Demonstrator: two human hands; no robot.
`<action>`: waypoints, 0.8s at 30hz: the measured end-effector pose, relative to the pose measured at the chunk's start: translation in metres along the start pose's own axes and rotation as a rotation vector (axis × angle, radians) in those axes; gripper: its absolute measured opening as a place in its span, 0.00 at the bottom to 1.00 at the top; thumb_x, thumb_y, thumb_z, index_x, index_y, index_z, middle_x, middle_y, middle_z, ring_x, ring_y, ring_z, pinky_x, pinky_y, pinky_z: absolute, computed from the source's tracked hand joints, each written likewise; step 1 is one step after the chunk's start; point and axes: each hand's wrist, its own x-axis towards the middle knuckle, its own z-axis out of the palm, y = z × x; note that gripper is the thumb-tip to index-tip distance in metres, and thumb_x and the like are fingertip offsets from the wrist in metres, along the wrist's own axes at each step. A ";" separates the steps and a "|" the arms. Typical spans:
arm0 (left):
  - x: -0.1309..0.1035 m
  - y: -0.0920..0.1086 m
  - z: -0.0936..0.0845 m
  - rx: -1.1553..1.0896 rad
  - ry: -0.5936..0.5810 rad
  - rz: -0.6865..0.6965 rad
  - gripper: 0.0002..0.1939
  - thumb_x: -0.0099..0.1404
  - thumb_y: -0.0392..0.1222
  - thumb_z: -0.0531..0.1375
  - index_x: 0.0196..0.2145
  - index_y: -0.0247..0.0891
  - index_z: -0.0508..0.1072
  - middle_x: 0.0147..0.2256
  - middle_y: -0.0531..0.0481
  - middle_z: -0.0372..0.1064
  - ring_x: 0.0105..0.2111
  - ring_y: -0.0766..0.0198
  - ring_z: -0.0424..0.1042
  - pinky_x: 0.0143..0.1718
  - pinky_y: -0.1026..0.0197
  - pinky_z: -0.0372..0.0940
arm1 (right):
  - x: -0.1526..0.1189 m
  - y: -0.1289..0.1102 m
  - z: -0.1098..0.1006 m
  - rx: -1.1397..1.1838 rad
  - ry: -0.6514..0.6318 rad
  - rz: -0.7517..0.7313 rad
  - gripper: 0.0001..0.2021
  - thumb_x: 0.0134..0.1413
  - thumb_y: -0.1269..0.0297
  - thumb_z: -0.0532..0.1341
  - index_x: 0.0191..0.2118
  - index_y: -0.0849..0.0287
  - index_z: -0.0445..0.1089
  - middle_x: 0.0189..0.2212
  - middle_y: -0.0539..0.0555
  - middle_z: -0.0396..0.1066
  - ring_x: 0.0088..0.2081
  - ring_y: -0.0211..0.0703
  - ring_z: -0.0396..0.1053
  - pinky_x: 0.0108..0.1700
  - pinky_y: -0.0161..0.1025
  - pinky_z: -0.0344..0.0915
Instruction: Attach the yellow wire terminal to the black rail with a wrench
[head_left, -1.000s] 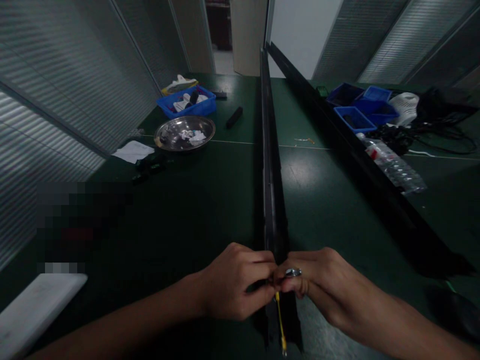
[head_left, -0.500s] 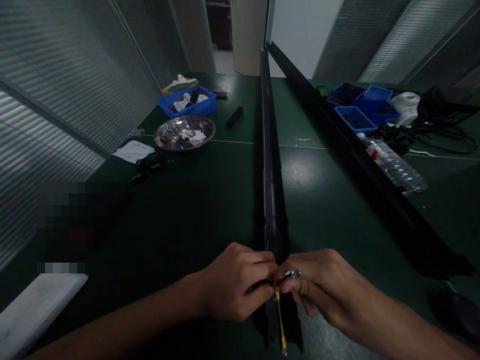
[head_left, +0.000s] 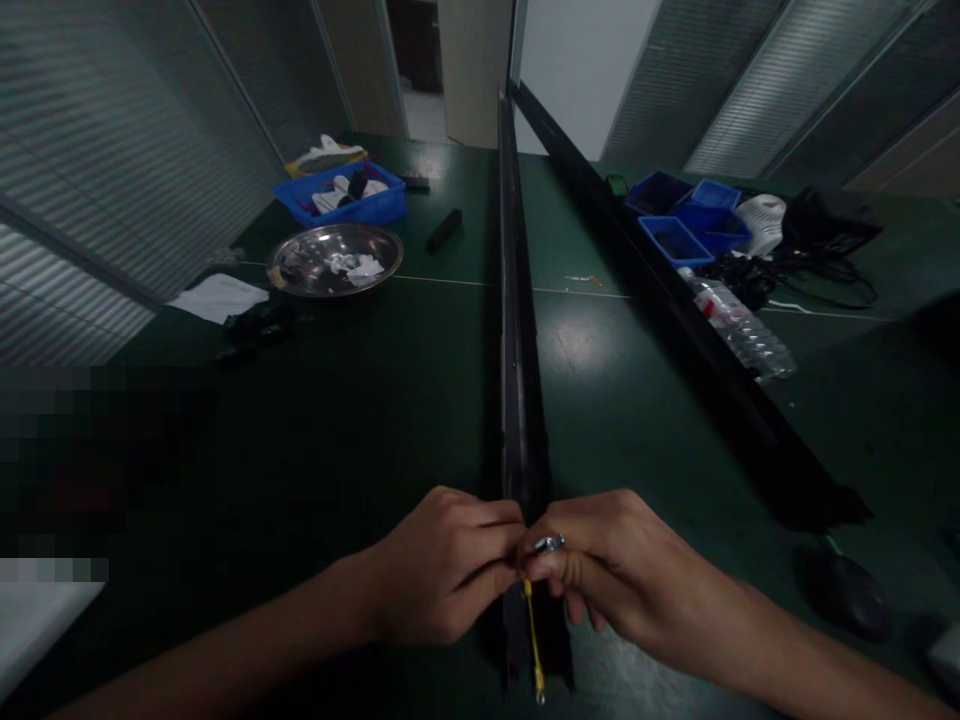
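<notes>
My left hand [head_left: 450, 565] is closed, its fingertips pinched over the near end of a long black channel strip [head_left: 512, 400]. What those fingertips hold is hidden. Pressed against them is my right hand [head_left: 607, 555], also closed, with a small shiny metal piece [head_left: 550, 543] showing between its thumb and forefinger; its kind is unclear. Below the touching fingertips, a thin yellow wire [head_left: 533, 635] with a metal ring end runs down over the strip's near end.
A second black strip [head_left: 675, 300] slants along the right. Beyond it are blue bins [head_left: 675, 242], a plastic bottle [head_left: 742, 325] and black cables. At the left stand a steel bowl [head_left: 330, 285], a blue basket [head_left: 382, 207] and white paper [head_left: 217, 298]. A dark mouse-like object [head_left: 847, 595] lies near right.
The whole scene has shifted left in view as the camera turned slightly. Both hands keep their closed grip at the strip's near end, and the yellow wire still hangs below them.
</notes>
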 end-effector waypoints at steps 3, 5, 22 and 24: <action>-0.001 -0.001 0.001 0.001 -0.015 -0.020 0.07 0.76 0.36 0.52 0.42 0.37 0.70 0.38 0.50 0.71 0.33 0.62 0.73 0.35 0.59 0.64 | 0.000 -0.003 -0.001 -0.023 0.006 0.004 0.14 0.74 0.66 0.55 0.33 0.60 0.68 0.26 0.46 0.65 0.26 0.31 0.66 0.33 0.31 0.61; -0.001 -0.001 0.001 -0.002 -0.020 -0.031 0.08 0.76 0.37 0.52 0.41 0.36 0.70 0.38 0.49 0.70 0.34 0.62 0.72 0.35 0.59 0.64 | 0.000 -0.004 -0.001 -0.045 0.006 0.005 0.14 0.74 0.66 0.55 0.33 0.60 0.67 0.26 0.45 0.65 0.27 0.31 0.66 0.34 0.31 0.61; -0.002 -0.002 0.001 0.060 0.001 -0.003 0.10 0.78 0.37 0.50 0.41 0.36 0.70 0.39 0.48 0.73 0.35 0.61 0.75 0.35 0.59 0.63 | 0.002 -0.003 0.005 -0.174 0.072 -0.028 0.13 0.75 0.65 0.53 0.34 0.58 0.63 0.26 0.45 0.61 0.26 0.32 0.59 0.31 0.34 0.55; -0.003 -0.002 0.001 0.066 -0.003 -0.001 0.10 0.78 0.37 0.50 0.43 0.37 0.70 0.40 0.47 0.74 0.36 0.60 0.76 0.36 0.59 0.64 | 0.002 -0.003 0.006 -0.184 0.073 -0.009 0.13 0.75 0.65 0.52 0.34 0.58 0.64 0.26 0.45 0.61 0.25 0.32 0.59 0.30 0.34 0.54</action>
